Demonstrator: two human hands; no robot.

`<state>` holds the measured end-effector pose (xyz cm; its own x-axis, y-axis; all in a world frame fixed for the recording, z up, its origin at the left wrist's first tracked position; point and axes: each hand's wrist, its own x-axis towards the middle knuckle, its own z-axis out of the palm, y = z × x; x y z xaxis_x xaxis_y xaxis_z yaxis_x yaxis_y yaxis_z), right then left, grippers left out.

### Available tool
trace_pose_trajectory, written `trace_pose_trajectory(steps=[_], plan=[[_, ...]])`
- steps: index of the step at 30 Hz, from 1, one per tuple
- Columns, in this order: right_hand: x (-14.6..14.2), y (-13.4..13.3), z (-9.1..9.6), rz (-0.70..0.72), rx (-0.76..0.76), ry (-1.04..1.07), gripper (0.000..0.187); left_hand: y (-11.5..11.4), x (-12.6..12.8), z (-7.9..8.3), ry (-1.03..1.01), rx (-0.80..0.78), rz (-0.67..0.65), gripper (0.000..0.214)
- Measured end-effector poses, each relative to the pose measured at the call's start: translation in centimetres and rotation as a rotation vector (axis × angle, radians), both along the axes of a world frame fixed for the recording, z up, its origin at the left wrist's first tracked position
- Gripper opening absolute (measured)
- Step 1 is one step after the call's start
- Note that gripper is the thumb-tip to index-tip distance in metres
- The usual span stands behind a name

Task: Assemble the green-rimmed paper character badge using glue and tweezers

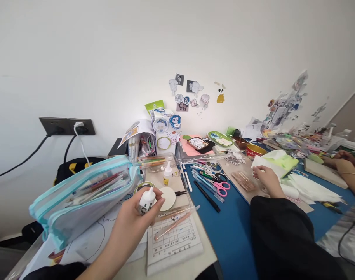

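My left hand (pixel 136 210) is closed around a small white squeeze bottle (pixel 147 200) with a narrow nozzle and dark print. Just behind it lie a cream-coloured disc (pixel 167 199) and a round tin that is partly hidden. Another small white bottle (pixel 167 174) with a yellow label stands upright beyond the disc. Over on the right, my right hand (pixel 267 179) hovers with loosely bent fingers, thumb apart, and nothing visible in it. Beside its fingertips are a flat pinkish-brown case (pixel 243 181) and a white tissue (pixel 262 165).
A clear pencil case (pixel 87 198) with turquoise trim lies at the left. Pink scissors (pixel 222 188), several pens and a printed paper pad (pixel 176 243) cover the middle. A red-and-gold roll (pixel 255 150) stands at the back. At the far right, another person's hands (pixel 345 163) are at the table.
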<state>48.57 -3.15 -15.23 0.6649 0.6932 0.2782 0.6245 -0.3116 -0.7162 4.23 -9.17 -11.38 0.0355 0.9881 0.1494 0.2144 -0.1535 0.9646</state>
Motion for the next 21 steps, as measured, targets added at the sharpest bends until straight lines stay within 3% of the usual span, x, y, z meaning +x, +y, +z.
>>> trace_pose_trajectory(steps=[4, 8, 14, 16, 18, 21], plan=[[-0.8, 1.3, 1.6, -0.033, -0.121, 0.077, 0.031, 0.5, -0.7, -0.2, 0.006, 0.014, -0.02, 0.023], [-4.5, -0.9, 3.0, 0.063, -0.06, 0.119, 0.027, 0.8, -1.3, -0.1, 0.002, 0.012, 0.002, 0.022], [-17.3, -7.9, 3.6, 0.597, 0.141, 0.165, 0.026, 0.3, -0.7, 0.2, -0.076, -0.072, -0.122, 0.025], [-21.5, -9.6, 3.5, 0.857, 0.238, 0.063, 0.018, -0.2, -0.2, 0.2, -0.107, -0.128, -0.198, 0.027], [-24.4, -10.6, 3.3, 1.0, 0.275, 0.008, 0.014, -0.7, 0.1, 0.2, -0.137, -0.176, -0.251, 0.029], [-26.3, -11.0, 3.2, 1.102, 0.291, -0.02, 0.013, -0.9, 0.2, 0.0, -0.174, -0.213, -0.262, 0.032]])
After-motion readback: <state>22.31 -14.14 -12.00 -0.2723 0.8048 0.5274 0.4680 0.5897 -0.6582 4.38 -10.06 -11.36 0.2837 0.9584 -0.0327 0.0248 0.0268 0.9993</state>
